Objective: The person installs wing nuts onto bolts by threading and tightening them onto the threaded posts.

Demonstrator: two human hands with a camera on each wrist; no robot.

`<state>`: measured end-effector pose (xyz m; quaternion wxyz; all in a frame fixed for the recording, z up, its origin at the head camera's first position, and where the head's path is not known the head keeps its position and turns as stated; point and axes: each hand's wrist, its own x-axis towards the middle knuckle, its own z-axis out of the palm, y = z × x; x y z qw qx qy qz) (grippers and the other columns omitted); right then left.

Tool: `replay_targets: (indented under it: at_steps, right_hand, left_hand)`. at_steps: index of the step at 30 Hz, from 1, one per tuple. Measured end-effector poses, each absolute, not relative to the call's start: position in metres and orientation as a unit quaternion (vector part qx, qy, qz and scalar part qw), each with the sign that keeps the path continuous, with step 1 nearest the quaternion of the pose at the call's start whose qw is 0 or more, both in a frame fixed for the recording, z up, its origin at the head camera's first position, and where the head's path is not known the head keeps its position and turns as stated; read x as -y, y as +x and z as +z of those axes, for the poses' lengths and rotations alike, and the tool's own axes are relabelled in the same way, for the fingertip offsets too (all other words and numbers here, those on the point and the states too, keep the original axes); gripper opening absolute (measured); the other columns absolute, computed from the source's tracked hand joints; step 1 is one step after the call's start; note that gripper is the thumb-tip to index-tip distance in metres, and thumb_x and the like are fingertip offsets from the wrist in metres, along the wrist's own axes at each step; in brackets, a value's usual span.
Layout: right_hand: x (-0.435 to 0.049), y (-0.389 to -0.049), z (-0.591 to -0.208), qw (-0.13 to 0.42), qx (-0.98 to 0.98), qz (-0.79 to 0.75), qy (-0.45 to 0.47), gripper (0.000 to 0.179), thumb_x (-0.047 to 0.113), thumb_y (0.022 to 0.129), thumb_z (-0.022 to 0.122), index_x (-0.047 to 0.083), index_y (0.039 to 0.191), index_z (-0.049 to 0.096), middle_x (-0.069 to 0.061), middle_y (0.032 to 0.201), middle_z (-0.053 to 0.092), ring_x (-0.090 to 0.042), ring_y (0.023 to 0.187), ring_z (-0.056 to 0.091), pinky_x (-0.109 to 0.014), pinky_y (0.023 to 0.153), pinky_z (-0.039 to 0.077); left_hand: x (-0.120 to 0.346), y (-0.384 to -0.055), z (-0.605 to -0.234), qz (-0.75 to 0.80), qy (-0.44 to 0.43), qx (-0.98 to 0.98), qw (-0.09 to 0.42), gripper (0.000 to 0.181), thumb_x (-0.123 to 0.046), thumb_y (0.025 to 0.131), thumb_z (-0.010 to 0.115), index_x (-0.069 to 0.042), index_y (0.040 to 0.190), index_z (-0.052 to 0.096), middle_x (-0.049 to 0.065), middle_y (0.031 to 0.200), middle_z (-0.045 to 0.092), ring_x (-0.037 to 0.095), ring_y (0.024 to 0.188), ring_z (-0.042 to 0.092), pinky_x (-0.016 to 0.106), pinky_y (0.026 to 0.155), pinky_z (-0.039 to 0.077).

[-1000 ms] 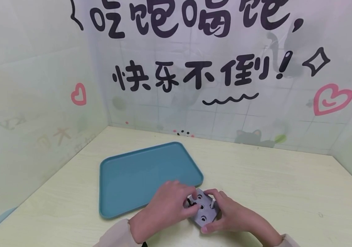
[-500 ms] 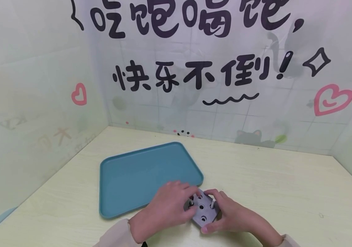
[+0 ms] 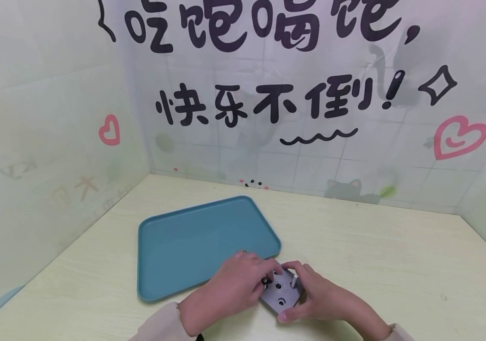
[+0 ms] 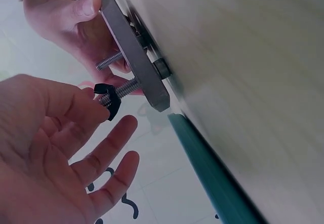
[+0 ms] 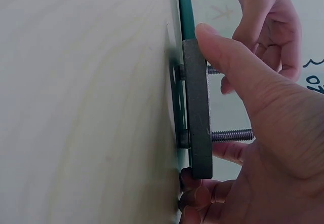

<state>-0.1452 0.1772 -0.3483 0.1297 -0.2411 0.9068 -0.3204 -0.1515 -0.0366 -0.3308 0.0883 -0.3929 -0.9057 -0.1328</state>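
A grey metal plate (image 3: pixel 288 298) with several round holes is gripped by my right hand (image 3: pixel 321 297), thumb on the near edge and fingers around the far side. Two threaded bolts pass through it, their heads on the table side. On one bolt (image 4: pixel 130 87) sits a black wing nut (image 4: pixel 113 102), near the free end of the thread. My left hand (image 3: pixel 236 280) pinches at this wing nut with thumb and index finger, the other fingers spread away. The second bolt (image 5: pixel 232 135) stands bare beside my right palm.
A blue tray (image 3: pixel 174 241) lies left of the plate on the pale wooden table (image 3: pixel 396 255), its near right corner close behind the plate. Printed curtain walls (image 3: pixel 243 156) with lettering enclose the table at the back and sides.
My left fingers have shifted around the wing nut, the thumb drawing back and the index finger reaching further over the plate. My right hand and the plate stay in place.
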Motion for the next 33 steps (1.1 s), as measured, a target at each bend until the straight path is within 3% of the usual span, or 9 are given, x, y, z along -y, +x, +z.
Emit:
replay_targets:
  at_steps: [3,7,13,18,26,33]
  right_hand:
    - [-0.1773,-0.1452,-0.3477,0.133,-0.907,-0.320,-0.241,0.082,0.049,0.069,0.077,0.016,0.132,0.035,-0.003,0.100,0.044,-0.011,0.088,0.044,-0.024,0.074,0.037]
    - [-0.1778,-0.1452,-0.3477,0.131,-0.906,-0.316,-0.249,0.083,0.047,0.070,0.077,0.014,0.133,0.034,-0.003,0.101,0.044,-0.012,0.089,0.043,-0.024,0.073,0.037]
    - [-0.1769,-0.1451,-0.3473,0.137,-0.908,-0.315,-0.240,0.086,0.049,0.070,0.076,0.012,0.134,0.033,-0.003,0.101,0.044,-0.013,0.090,0.043,-0.025,0.073,0.037]
    - [-0.1762,-0.1457,-0.3475,0.139,-0.910,-0.311,-0.236,0.087,0.050,0.070,0.076,0.012,0.134,0.033,-0.003,0.102,0.044,-0.014,0.092,0.044,-0.027,0.074,0.038]
    - [-0.1777,-0.1462,-0.3480,0.131,-0.909,-0.309,-0.247,0.086,0.048,0.070,0.076,0.011,0.135,0.033,-0.003,0.102,0.045,-0.013,0.091,0.044,-0.026,0.075,0.038]
    - [-0.1783,-0.1462,-0.3490,0.122,-0.908,-0.311,-0.254,0.083,0.044,0.070,0.078,0.013,0.134,0.034,-0.003,0.100,0.044,-0.010,0.088,0.043,-0.024,0.073,0.037]
  left_hand:
    - [0.0378,-0.1508,-0.3314,-0.140,-0.400,0.899,0.109,0.033,-0.008,0.079,0.060,-0.023,0.109,0.062,-0.009,0.100,0.062,0.008,0.088,0.054,0.027,0.078,0.043]
    - [0.0387,-0.1503,-0.3320,-0.144,-0.390,0.901,0.124,0.025,-0.024,0.082,0.061,-0.024,0.107,0.063,-0.009,0.088,0.052,0.007,0.077,0.045,0.022,0.069,0.039]
    - [0.0369,-0.1505,-0.3316,-0.140,-0.363,0.914,0.116,0.023,-0.038,0.083,0.062,-0.025,0.102,0.064,-0.011,0.087,0.066,0.005,0.075,0.056,0.034,0.080,0.046]
    - [0.0370,-0.1512,-0.3320,-0.137,-0.351,0.920,0.108,0.022,-0.037,0.082,0.064,-0.024,0.099,0.065,-0.013,0.079,0.060,0.004,0.070,0.050,0.032,0.078,0.045]
    - [0.0368,-0.1496,-0.3323,-0.120,-0.359,0.918,0.116,0.024,-0.028,0.081,0.065,-0.024,0.105,0.064,-0.007,0.102,0.063,0.012,0.091,0.060,0.034,0.083,0.046]
    - [0.0366,-0.1500,-0.3326,-0.121,-0.389,0.906,0.118,0.033,-0.007,0.079,0.061,-0.023,0.108,0.062,-0.008,0.105,0.065,0.011,0.097,0.059,0.033,0.085,0.045]
